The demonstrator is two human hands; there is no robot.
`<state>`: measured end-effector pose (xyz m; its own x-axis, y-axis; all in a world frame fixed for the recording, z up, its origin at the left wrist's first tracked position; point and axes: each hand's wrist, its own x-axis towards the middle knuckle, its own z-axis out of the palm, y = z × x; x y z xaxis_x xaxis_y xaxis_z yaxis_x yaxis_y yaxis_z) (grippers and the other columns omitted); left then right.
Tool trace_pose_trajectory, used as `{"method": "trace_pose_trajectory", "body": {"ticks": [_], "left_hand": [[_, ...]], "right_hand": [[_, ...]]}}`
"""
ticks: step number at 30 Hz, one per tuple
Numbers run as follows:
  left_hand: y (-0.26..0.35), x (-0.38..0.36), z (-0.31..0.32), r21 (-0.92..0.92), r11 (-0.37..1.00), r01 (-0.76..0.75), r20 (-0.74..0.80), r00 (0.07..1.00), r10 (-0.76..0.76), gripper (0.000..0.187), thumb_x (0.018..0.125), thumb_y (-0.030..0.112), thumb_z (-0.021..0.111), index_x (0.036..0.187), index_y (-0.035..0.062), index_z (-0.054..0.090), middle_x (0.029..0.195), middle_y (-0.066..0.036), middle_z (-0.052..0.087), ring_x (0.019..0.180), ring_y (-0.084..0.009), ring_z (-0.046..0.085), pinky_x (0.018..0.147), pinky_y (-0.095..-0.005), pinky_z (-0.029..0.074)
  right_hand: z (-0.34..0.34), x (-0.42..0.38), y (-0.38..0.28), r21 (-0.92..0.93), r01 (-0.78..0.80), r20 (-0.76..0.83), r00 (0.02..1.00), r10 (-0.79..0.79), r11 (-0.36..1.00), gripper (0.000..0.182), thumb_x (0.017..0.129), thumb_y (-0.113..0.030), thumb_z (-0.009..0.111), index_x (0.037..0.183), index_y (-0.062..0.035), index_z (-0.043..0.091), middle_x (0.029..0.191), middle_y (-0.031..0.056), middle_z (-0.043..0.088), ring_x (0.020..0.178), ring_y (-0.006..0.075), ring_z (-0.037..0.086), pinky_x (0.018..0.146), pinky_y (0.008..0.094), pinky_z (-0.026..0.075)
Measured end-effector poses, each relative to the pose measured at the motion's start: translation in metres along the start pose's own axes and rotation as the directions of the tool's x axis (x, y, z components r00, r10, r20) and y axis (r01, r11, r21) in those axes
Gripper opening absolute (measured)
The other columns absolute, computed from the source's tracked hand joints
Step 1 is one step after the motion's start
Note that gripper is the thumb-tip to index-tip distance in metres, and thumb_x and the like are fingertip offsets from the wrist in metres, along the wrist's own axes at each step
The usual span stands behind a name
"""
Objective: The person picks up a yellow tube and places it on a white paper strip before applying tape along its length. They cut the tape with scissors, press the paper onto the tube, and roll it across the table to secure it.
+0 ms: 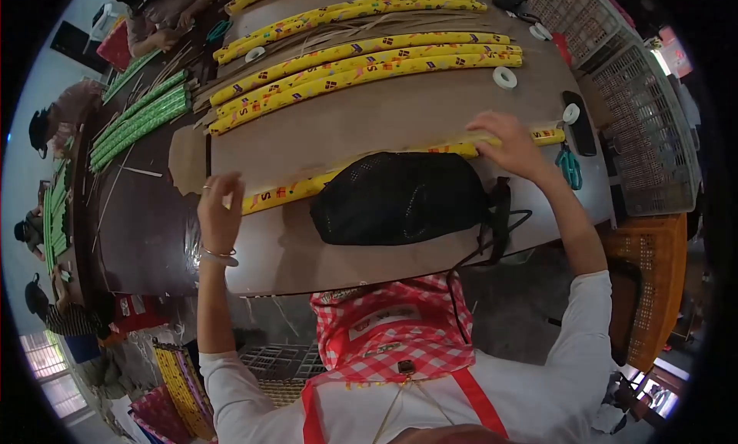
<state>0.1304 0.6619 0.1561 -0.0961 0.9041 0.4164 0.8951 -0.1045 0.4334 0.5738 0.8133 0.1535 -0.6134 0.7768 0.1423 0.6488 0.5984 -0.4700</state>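
A long yellow patterned roll point(288, 191) lies across the table near its front edge, partly hidden behind a black mesh-like bag or cap point(403, 198). My left hand point(221, 206) is at the roll's left end, its fingers bent; whether they grip anything is unclear. Over the right part of the roll is my right hand point(509, 144), thumb and fingers apart, with nothing visible between them. Farther back lie several more yellow rolls point(369, 71) side by side, with brown strips point(330, 38) among them.
White tape rolls point(504, 78), teal scissors point(568, 167) and a dark phone-like object point(580, 125) lie at the right. Green rolls point(142, 125) are at the left, where other people point(65, 117) work. Plastic crates point(653, 129) stand beyond the right edge.
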Motion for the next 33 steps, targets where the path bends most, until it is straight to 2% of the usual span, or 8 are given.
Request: {"method": "trace_pose_trajectory", "body": {"ticks": [3,6,9,12,16,19,23,33], "left_hand": [[0.016,0.001,0.026,-0.184,0.978,-0.099,0.171,0.977,0.131,0.012,0.08,0.006,0.059,0.091,0.0021,0.059,0.085,-0.012,0.058,0.08,-0.0277,0.057,0.069,-0.0342,0.045],[0.028,0.007,0.043,-0.161,0.979,-0.123,0.222,0.962,0.158,0.011,0.081,0.009,0.058,0.09,0.0023,0.059,0.087,-0.012,0.058,0.08,-0.0297,0.056,0.069,-0.0355,0.044],[0.034,0.007,0.049,-0.123,0.979,-0.165,0.245,0.951,0.191,0.011,0.081,0.011,0.057,0.089,0.0026,0.059,0.087,-0.012,0.059,0.08,-0.0304,0.056,0.069,-0.0368,0.045],[0.033,0.008,0.056,-0.102,0.973,-0.205,0.272,0.936,0.225,0.012,0.081,0.011,0.057,0.089,0.0024,0.059,0.086,-0.013,0.059,0.078,-0.031,0.057,0.068,-0.0373,0.045],[0.024,0.01,0.066,-0.083,0.986,-0.141,0.336,0.928,0.161,0.017,0.082,0.012,0.056,0.095,0.0017,0.058,0.089,-0.015,0.06,0.081,-0.0331,0.058,0.07,-0.0386,0.046],[0.014,0.016,0.07,-0.05,0.988,-0.15,0.386,0.909,0.157,0.02,0.082,0.014,0.055,0.098,0.0015,0.058,0.096,-0.017,0.059,0.086,-0.0338,0.057,0.074,-0.0396,0.046],[0.004,0.019,0.072,-0.046,0.978,-0.203,0.495,0.846,0.198,0.024,0.082,0.016,0.054,0.101,0.0012,0.057,0.106,-0.018,0.057,0.094,-0.0361,0.054,0.081,-0.0401,0.044],[0.009,-0.008,0.073,0.023,0.979,-0.2,0.446,0.879,0.169,0.028,0.078,0.002,0.052,0.106,0.0045,0.05,0.117,-0.018,0.052,0.103,-0.037,0.05,0.087,-0.0418,0.041]], "right_hand": [[0.0,-0.011,0.007,-0.054,-0.007,0.057,0.998,0.01,0.999,0.03,0.075,-0.018,0.064,0.103,-0.0107,0.057,0.105,0.0073,0.054,0.099,0.0285,0.052,0.086,0.0389,0.04],[-0.005,-0.012,-0.001,-0.201,-0.054,-0.059,0.997,0.043,0.978,0.031,0.074,-0.02,0.065,0.103,-0.0112,0.056,0.108,0.0059,0.051,0.101,0.0266,0.05,0.088,0.039,0.038],[-0.016,-0.015,-0.011,-0.301,0.058,-0.17,0.979,-0.114,0.952,0.034,0.073,-0.022,0.066,0.104,-0.0114,0.056,0.107,0.0057,0.049,0.099,0.0269,0.05,0.087,0.0385,0.039],[-0.005,-0.023,-0.01,-0.127,0.016,0.155,0.988,0.004,0.992,0.036,0.074,-0.026,0.066,0.103,-0.0092,0.055,0.105,0.0085,0.05,0.101,0.029,0.049,0.087,0.0386,0.04],[0.024,-0.023,0.022,-0.267,0.142,0.014,0.989,-0.144,0.953,0.035,0.078,-0.032,0.061,0.103,-0.0096,0.053,0.111,0.0054,0.052,0.103,0.027,0.051,0.088,0.0398,0.039],[0.027,-0.018,0.028,-0.195,0.015,0.121,0.993,0.008,0.981,0.034,0.078,-0.031,0.062,0.104,-0.0112,0.053,0.111,0.0058,0.054,0.104,0.0266,0.05,0.088,0.0392,0.039],[0.036,-0.016,0.032,-0.268,-0.004,0.073,0.997,0.024,0.963,0.033,0.077,-0.028,0.062,0.105,-0.0134,0.052,0.108,0.0059,0.055,0.103,0.0261,0.05,0.087,0.0393,0.037],[0.04,-0.024,0.017,-0.291,-0.086,0.104,0.987,0.121,0.953,0.035,0.073,-0.013,0.062,0.105,-0.0148,0.049,0.102,0.0047,0.056,0.101,0.0239,0.05,0.083,0.0407,0.033]]}}
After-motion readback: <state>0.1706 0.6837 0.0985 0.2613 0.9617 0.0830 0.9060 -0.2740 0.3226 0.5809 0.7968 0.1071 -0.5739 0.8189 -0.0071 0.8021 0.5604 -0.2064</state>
